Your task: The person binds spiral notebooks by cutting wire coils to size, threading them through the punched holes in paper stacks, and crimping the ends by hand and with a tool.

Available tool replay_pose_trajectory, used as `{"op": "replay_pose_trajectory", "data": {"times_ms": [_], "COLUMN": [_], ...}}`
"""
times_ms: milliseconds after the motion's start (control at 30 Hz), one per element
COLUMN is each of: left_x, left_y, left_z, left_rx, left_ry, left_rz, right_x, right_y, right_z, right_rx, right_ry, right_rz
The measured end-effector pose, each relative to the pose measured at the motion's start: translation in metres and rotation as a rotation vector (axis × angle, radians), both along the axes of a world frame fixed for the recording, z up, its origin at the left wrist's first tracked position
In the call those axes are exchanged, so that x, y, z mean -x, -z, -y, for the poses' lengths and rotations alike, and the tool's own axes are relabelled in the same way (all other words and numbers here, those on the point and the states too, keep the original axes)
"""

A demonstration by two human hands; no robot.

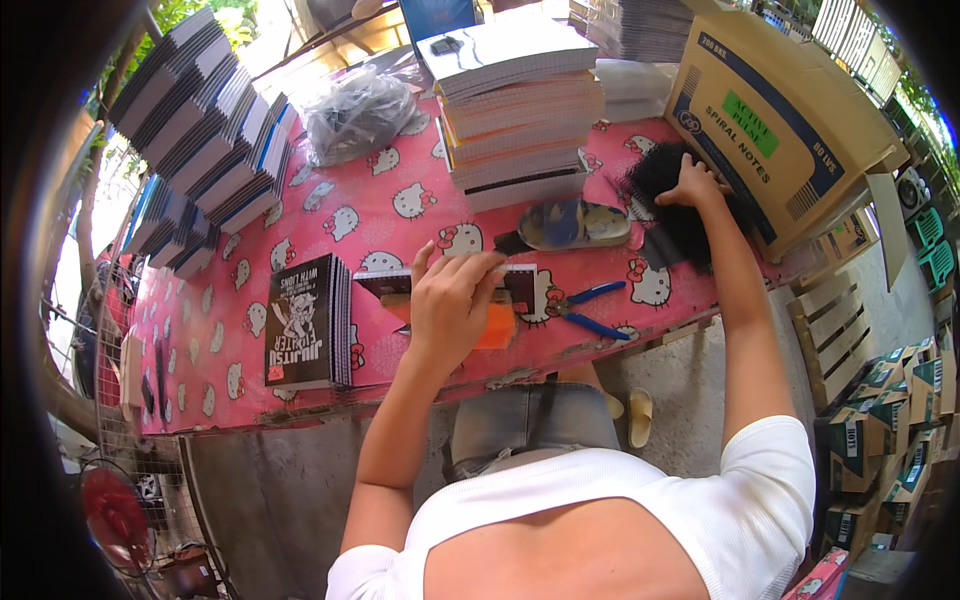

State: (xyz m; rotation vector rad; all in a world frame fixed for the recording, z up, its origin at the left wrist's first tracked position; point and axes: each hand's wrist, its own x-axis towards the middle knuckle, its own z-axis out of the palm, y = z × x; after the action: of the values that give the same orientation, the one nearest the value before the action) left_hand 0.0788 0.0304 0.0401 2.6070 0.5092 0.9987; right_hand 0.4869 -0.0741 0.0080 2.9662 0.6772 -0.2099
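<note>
My left hand (pixel 452 300) is over a notebook (pixel 520 285) near the table's front edge, fingers bent over its top edge, where a row of punched holes shows. An orange sheet (pixel 492 328) lies beneath it. At the right, my right hand (pixel 692 186) rests with spread fingers on a black heap (pixel 690 235) of what look like binding coils; its fingertips are partly sunk in. Blue-handled pliers (pixel 590 312) lie open right of the notebook. Behind them is an oblong camouflage-patterned item (pixel 575 225). A stack of black-covered notebooks (pixel 300 325) sits to the left.
A tall pile of punched paper blocks (pixel 520 120) stands at the back middle, beside a bundle of clear plastic (pixel 360 115). Notebook stacks (pixel 205 130) rise at far left. A large cardboard box (pixel 790 120) borders the black heap. A wooden pallet (pixel 835 325) stands on the floor at right.
</note>
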Motion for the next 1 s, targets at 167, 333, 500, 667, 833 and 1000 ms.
{"op": "replay_pose_trajectory", "data": {"times_ms": [167, 333, 500, 667, 833, 1000], "left_x": [0.001, -0.009, -0.005, -0.003, -0.008, -0.007], "left_y": [0.005, 0.005, 0.009, 0.007, 0.012, 0.014], "left_z": [-0.006, -0.004, -0.008, -0.003, -0.002, -0.004], "left_rx": [0.054, 0.05, 0.071, 0.04, -0.011, 0.003], "left_ry": [0.0, -0.002, 0.042, 0.001, -0.02, -0.021], "left_rz": [0.089, 0.248, 0.181, 0.169, 0.201, 0.212], "right_x": [0.051, 0.047, 0.074, 0.228, 0.242, 0.242], "right_y": [0.012, 0.062, 0.028, -0.027, -0.026, -0.035], "right_z": [-0.036, -0.052, -0.028, 0.027, 0.027, 0.019], "right_rx": [-0.385, -0.286, -0.979, -1.227, -1.252, -1.202], "right_ry": [-0.311, -0.391, -0.665, -0.9, -0.779, -0.809], "right_rz": [0.181, 0.214, 0.26, -0.379, -0.176, -0.266]}}
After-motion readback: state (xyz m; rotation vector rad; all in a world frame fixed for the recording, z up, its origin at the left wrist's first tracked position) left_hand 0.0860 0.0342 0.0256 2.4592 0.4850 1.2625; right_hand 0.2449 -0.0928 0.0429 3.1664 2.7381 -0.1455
